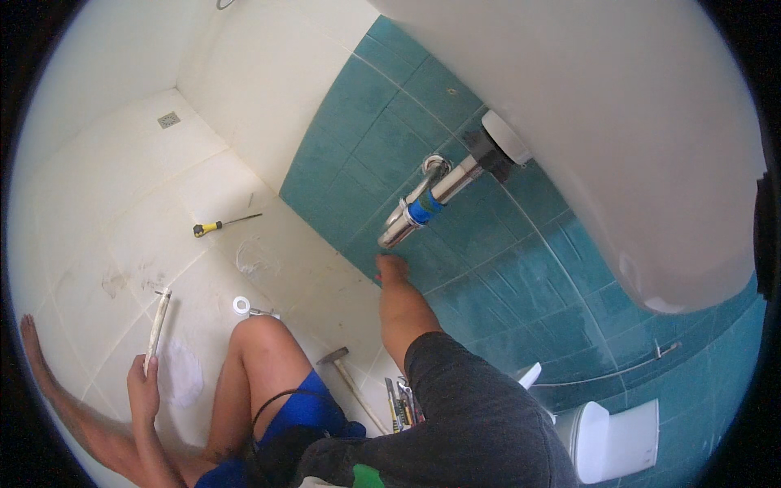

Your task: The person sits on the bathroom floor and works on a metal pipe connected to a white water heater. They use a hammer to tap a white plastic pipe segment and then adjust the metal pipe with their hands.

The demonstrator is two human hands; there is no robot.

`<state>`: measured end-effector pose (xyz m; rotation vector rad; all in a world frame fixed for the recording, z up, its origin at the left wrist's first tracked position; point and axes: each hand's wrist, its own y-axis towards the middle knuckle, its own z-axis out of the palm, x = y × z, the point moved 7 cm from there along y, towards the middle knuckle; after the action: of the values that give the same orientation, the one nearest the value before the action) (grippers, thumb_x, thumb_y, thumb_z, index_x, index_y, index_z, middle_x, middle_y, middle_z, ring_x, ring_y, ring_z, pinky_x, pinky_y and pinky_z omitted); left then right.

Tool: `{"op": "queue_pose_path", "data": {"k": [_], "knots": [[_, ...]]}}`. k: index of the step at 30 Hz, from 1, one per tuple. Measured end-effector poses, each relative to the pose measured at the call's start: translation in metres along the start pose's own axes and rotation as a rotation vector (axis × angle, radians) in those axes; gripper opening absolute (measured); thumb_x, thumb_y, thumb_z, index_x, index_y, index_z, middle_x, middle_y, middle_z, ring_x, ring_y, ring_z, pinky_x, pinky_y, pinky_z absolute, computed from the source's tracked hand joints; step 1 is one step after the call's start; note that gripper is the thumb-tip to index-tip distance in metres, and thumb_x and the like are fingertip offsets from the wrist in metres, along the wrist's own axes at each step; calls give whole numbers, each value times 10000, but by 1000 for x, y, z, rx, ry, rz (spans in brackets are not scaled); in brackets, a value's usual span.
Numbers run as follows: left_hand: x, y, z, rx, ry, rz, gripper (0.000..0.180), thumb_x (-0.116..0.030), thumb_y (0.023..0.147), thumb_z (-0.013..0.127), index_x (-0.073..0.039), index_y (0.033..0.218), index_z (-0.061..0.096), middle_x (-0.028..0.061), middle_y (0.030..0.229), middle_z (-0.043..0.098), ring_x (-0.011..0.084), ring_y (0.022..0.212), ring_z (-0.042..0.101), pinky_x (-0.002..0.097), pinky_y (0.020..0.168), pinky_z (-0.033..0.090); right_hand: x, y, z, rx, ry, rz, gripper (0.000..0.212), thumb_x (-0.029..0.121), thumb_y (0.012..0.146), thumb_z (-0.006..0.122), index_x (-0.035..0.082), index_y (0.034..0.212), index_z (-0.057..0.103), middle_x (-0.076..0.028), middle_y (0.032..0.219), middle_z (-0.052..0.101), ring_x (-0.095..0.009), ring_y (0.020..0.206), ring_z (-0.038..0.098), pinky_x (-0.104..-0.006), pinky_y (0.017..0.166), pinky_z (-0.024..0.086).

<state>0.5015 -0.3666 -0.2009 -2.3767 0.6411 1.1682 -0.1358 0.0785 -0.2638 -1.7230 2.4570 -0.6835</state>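
Observation:
My left hand [142, 392] is closed around a slim, dirty white stick-like tool [159, 329], held upright over the floor with a small dark metal piece at its top. My right arm reaches to the teal tiled wall. There my right hand [392, 266] is just below the bottom bend of a chrome drain trap [399, 232]; its fingers are mostly hidden, and a bit of red shows beside them. Whether it touches the pipe I cannot tell. Blue tape [424, 207] wraps the pipe, which runs up to a white collar [504, 138] under the sink.
The white sink [651, 163] overhangs at upper right. On the floor lie a yellow-and-black screwdriver [210, 228], a white ring fitting [242, 307], a hammer [351, 382] and several hand tools [401, 404]. A toilet [614, 443] stands at lower right; a thin hose [586, 383] runs along the wall.

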Motion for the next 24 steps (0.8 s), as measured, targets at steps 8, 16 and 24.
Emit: {"op": "queue_pose_path", "data": {"k": [8, 16, 24], "knots": [[-8, 5, 6, 60, -47, -34, 361, -309, 1034, 546, 45, 1024, 616, 93, 750, 569, 157, 731, 509, 349, 689, 435, 1, 1, -17, -134, -139, -53, 377, 394, 965, 584, 57, 1038, 737, -114, 1008, 750, -231, 860, 743, -354, 762, 589], [-1, 2, 2, 38, -57, -18, 341, -296, 1031, 547, 37, 1011, 615, 124, 758, 585, 183, 729, 526, 368, 698, 443, 12, -24, -24, -254, -230, -138, 376, 401, 972, 571, 82, 1063, 748, -142, 1144, 721, -289, 1022, 716, -408, 864, 579], [10, -1, -5, 13, 21, -40, 336, -287, 1028, 545, 42, 1010, 613, 182, 803, 635, 245, 770, 594, 400, 753, 467, 4, -44, -12, -75, 121, -185, 515, 521, 982, 527, 45, 1083, 694, -125, 958, 720, -287, 742, 729, -368, 572, 606]]}}
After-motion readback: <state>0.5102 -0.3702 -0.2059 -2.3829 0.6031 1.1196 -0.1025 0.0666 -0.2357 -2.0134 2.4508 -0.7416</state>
